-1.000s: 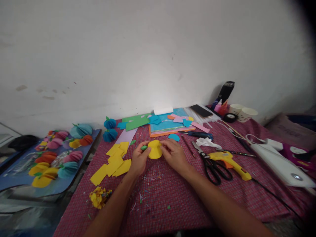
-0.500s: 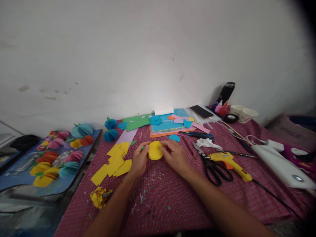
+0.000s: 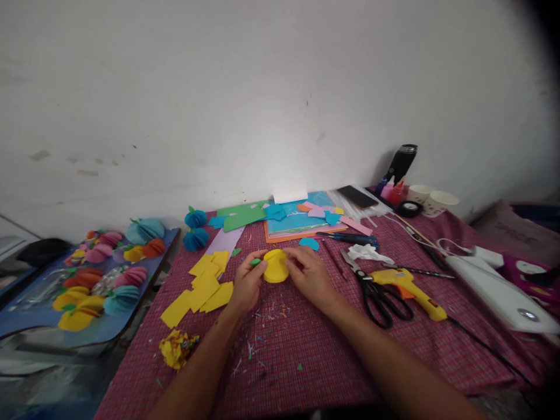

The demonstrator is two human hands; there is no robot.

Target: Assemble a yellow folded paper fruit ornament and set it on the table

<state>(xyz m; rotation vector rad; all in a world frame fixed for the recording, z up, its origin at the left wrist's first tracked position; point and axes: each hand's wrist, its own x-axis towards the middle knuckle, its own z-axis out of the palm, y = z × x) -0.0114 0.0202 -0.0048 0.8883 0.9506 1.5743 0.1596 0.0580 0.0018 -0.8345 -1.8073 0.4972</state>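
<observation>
Both hands pinch one yellow paper disc (image 3: pixel 275 266): left hand (image 3: pixel 247 282) at its left edge, right hand (image 3: pixel 308 274) at its right, above the bench (image 3: pixel 306 350).

Little shifts across the three views. The green scrap (image 3: pixel 255 262) pinched at the left hand (image 3: pixel 247 284) shows broad a second ago, narrows to a sliver half a second ago, and now shows broad again beside the yellow paper round (image 3: pixel 275 266). The round itself sits a touch flatter and wider half a second ago and now stands a little taller between the left hand and the right hand (image 3: pixel 310 275), whose fingers press in closer on its edge.
</observation>
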